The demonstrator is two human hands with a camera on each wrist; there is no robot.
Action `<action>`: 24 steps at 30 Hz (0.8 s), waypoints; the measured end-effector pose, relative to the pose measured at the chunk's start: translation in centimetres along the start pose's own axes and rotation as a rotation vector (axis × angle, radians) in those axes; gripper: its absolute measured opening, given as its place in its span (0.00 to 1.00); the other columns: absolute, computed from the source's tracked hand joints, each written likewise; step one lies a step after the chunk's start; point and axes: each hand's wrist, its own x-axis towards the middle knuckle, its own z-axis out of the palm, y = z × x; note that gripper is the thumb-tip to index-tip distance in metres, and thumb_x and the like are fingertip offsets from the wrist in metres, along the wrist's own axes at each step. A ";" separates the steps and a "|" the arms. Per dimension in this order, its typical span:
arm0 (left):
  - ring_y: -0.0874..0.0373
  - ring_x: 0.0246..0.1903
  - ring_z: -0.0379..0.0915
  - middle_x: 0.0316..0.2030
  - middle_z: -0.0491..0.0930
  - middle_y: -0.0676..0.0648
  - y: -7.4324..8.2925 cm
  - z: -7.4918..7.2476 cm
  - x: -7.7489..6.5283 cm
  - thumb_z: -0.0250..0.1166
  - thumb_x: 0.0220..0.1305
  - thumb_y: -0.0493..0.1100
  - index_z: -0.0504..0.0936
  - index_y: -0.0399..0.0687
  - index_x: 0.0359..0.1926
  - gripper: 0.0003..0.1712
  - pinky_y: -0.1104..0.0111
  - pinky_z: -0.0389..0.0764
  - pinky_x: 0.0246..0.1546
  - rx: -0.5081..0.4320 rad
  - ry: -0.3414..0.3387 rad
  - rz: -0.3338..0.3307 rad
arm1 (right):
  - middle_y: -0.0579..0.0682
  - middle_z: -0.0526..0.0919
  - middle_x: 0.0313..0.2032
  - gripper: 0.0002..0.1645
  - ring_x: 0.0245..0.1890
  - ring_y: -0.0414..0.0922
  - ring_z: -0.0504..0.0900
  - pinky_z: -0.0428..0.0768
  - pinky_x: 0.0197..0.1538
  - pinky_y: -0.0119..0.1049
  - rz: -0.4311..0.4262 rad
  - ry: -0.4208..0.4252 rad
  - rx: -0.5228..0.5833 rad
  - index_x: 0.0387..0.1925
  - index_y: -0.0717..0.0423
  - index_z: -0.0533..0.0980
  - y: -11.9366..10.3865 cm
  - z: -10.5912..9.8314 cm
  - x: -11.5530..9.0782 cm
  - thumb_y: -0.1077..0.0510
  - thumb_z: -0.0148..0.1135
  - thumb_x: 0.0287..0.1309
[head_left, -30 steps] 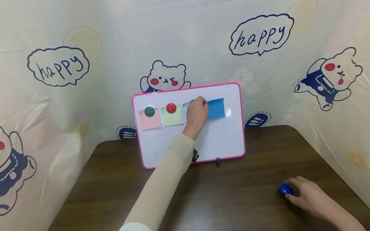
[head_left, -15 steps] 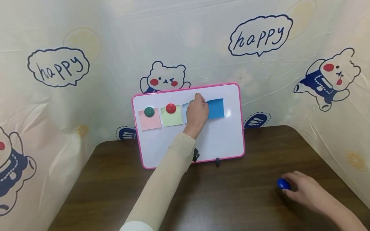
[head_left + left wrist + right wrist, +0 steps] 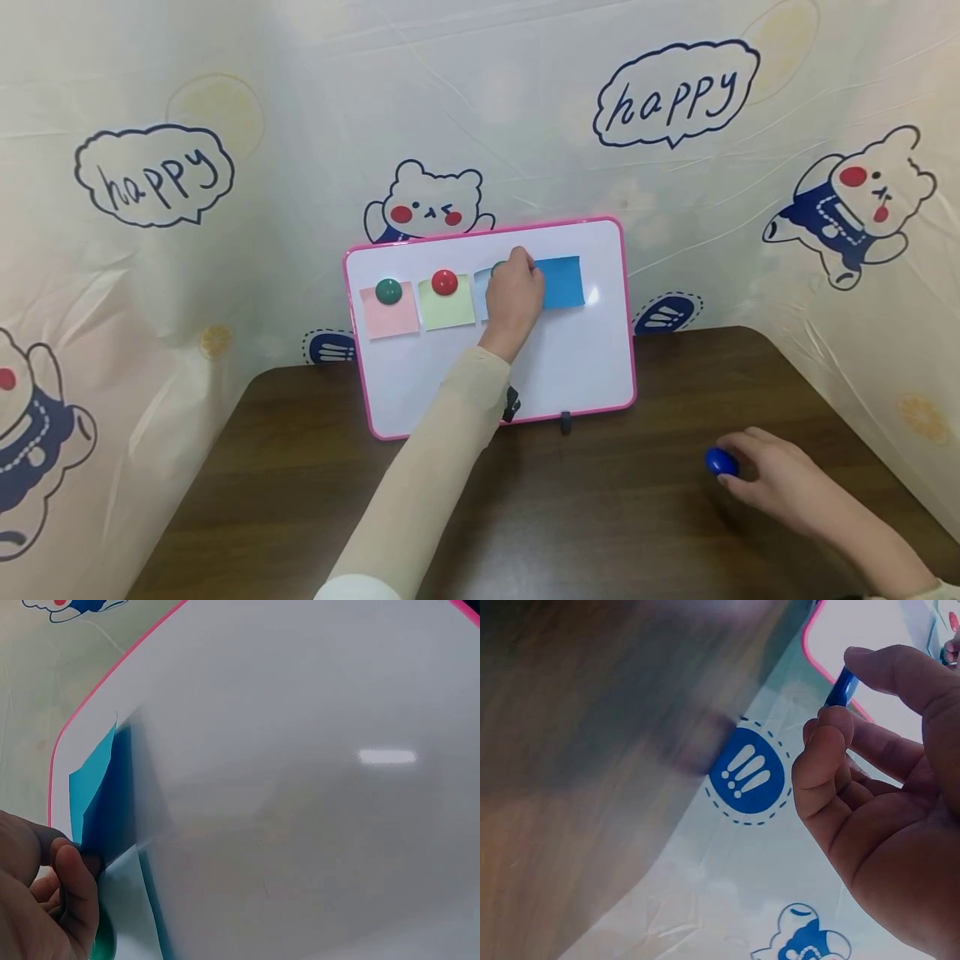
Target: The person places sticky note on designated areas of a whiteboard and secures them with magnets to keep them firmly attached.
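Note:
My left hand (image 3: 516, 296) pinches the left edge of a blue sticky note (image 3: 562, 282) against the upper part of a pink-framed whiteboard (image 3: 570, 358). In the left wrist view that blue note (image 3: 94, 780) bends away from the board on one side. Partly behind this hand is a light blue note (image 3: 482, 285) with a green magnet (image 3: 498, 267) at its top. My right hand (image 3: 780, 479) holds a round blue magnet (image 3: 721, 462) over the table's right side. The right wrist view shows the magnet (image 3: 842, 688) edge-on between thumb and fingertips.
Further left on the board are a pink note (image 3: 390, 319) under a green magnet (image 3: 388, 291) and a pale green note (image 3: 447, 310) under a red magnet (image 3: 444, 282). The board leans at the back of the brown table (image 3: 600, 508), before a printed curtain (image 3: 300, 50).
My right hand has moved left and farther forward over the table with the blue magnet. The left hand stays at the blue note with hardly any shift.

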 end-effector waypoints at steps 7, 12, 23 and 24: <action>0.55 0.36 0.79 0.33 0.81 0.47 0.0 0.1 0.0 0.61 0.74 0.44 0.77 0.42 0.50 0.11 0.67 0.82 0.39 0.015 0.003 -0.002 | 0.43 0.79 0.36 0.20 0.36 0.43 0.80 0.81 0.37 0.43 -0.016 0.006 0.007 0.42 0.58 0.82 -1.0 -0.5 1.0 0.59 0.80 0.46; 0.55 0.37 0.80 0.34 0.82 0.47 0.1 0.1 -0.1 0.61 0.74 0.44 0.78 0.42 0.51 0.11 0.67 0.82 0.41 0.020 0.008 -0.003 | 0.46 0.79 0.38 0.20 0.38 0.46 0.80 0.83 0.40 0.47 0.025 -0.048 0.052 0.45 0.60 0.81 -2.1 -1.4 2.1 0.58 0.78 0.51; 0.55 0.38 0.80 0.38 0.83 0.45 0.0 0.1 -0.1 0.61 0.74 0.44 0.78 0.42 0.52 0.13 0.67 0.82 0.42 0.028 -0.006 -0.012 | 0.50 0.79 0.40 0.23 0.41 0.51 0.80 0.84 0.43 0.51 0.035 -0.051 0.093 0.51 0.62 0.80 -4.4 -3.5 5.7 0.59 0.75 0.55; 0.54 0.38 0.80 0.38 0.84 0.45 0.0 0.1 -0.1 0.61 0.74 0.44 0.78 0.42 0.52 0.13 0.67 0.82 0.42 0.029 -0.005 -0.012 | 0.51 0.79 0.40 0.23 0.41 0.51 0.80 0.84 0.43 0.51 0.033 -0.047 0.095 0.51 0.62 0.79 -4.6 -3.7 6.0 0.59 0.75 0.56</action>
